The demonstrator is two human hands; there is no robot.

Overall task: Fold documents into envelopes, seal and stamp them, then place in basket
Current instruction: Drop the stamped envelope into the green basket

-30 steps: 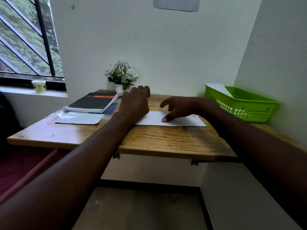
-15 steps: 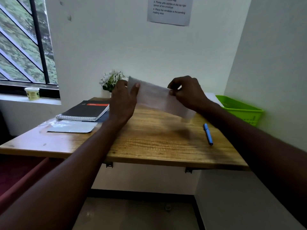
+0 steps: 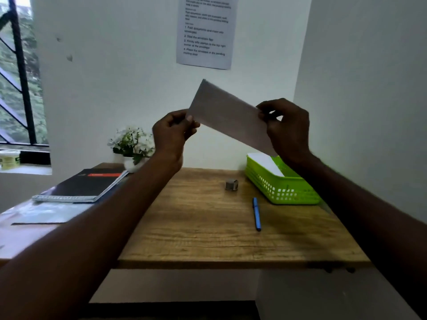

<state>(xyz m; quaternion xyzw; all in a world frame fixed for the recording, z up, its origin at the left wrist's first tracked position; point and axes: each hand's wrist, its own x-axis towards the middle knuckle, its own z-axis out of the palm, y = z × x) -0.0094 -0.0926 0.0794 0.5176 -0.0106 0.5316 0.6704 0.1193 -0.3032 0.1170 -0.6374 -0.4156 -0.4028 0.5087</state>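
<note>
Envelope (image 3: 228, 116) held up in the air above the bench (image 3: 208, 227), tilted, left end high, right end low, in front of the wall. Left hand (image 3: 172, 132) pinching the lower left corner, fingers (image 3: 190, 118) curled round the edge. Right hand (image 3: 288, 128) pinching the right end, fingers (image 3: 262, 112) curled over the top edge. Flap side or front: cannot tell. Green basket (image 3: 284, 190) at the bench's back right, against the wall, white paper (image 3: 265, 163) leaning inside; envelope's low corner above it, not touching. Blue pen (image 3: 257, 213) flat on the bench just left of the basket. Small grey block (image 3: 231, 184) behind the pen, likely the stamp. Notebook (image 3: 85, 185) at left, on a clear sleeve (image 3: 44, 213). Flower pot (image 3: 132, 146) at back left. Printed sheet (image 3: 206, 31) on the wall, text blurred.
</note>
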